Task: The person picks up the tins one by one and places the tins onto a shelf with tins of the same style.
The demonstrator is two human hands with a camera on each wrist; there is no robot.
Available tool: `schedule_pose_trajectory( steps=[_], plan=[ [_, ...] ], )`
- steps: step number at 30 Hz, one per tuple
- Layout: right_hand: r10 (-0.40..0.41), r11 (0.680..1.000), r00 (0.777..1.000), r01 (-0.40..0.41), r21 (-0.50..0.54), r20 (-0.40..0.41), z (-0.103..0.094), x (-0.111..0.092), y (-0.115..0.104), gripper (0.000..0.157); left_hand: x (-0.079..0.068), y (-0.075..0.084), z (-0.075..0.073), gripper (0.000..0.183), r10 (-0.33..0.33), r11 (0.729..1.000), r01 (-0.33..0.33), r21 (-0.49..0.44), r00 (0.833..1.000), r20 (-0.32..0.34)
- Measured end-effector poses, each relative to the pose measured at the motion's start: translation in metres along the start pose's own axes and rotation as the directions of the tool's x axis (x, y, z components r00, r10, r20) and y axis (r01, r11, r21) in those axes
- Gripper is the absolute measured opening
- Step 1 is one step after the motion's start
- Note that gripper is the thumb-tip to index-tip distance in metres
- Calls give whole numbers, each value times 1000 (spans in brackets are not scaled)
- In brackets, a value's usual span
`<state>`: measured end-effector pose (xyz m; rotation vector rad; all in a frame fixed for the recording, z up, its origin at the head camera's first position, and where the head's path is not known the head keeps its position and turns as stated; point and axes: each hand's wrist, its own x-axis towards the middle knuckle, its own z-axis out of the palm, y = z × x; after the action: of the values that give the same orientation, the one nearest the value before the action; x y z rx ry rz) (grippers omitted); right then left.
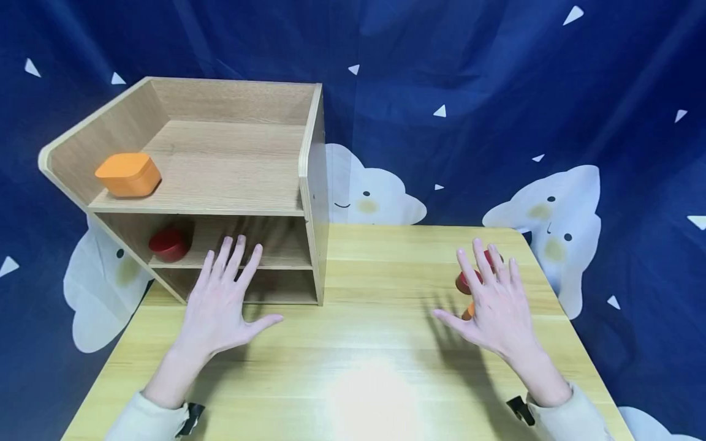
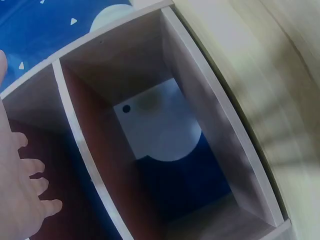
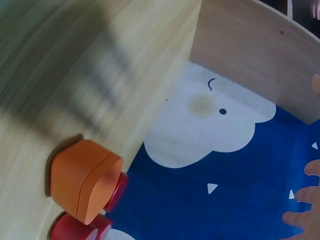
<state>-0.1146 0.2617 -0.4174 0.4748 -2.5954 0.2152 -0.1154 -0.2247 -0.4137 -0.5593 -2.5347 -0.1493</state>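
Observation:
My left hand (image 1: 217,309) hovers in front of the wooden shelf (image 1: 314,184), fingers spread and holding nothing. An orange box with rounded corners (image 1: 129,176) sits at the left of the shelf's top board. Below it, a round red container (image 1: 168,245) stands at the left of the middle compartment. At the right, my right hand (image 1: 501,312) hangs over the table with its fingers spread and nothing in it. Partly hidden behind that hand are red containers (image 1: 467,282) and another orange box (image 3: 82,180), which shows fully in the right wrist view.
The light wooden table (image 1: 386,324) carries the shelf at its back left. Its right edge slants beyond my right hand. A dark blue curtain (image 1: 441,55) with white clouds and triangles hangs behind. The shelf's lower compartments (image 2: 150,120) appear in the left wrist view.

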Motion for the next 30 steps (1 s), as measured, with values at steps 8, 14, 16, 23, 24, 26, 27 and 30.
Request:
schedule_pose_trajectory(
  steps=[8,14,16,23,24,26,27,30],
  plan=[
    [-18,999,1000,19,46,-14,10,5,-13,116,-7,-18,-1,117,16,999,-20,-32,994,-112],
    [-42,990,998,46,133,-36,20,9,-29,114,-18,-34,-8,110,-3,997,-14,-77,977,-211],
    [-48,983,998,54,178,-41,23,11,-35,112,-22,-40,-12,107,-13,995,-12,-100,970,-242],
    [-73,943,993,98,318,-90,35,14,-60,104,-36,-64,-25,101,-66,975,-16,-220,930,-362],
    [-74,934,992,104,341,-98,36,15,-63,103,-38,-67,-27,101,-81,972,-11,-236,922,-379],
    [-75,914,990,115,388,-116,39,17,-70,101,-41,-73,-31,99,-110,963,-6,-268,904,-414],
    [-77,904,989,123,410,-127,41,18,-73,100,-42,-75,-33,99,-126,959,-2,-283,892,-433],
    [-81,871,985,145,469,-154,44,22,-83,96,-45,-78,-38,97,-169,949,5,-315,850,-498]
  ],
)
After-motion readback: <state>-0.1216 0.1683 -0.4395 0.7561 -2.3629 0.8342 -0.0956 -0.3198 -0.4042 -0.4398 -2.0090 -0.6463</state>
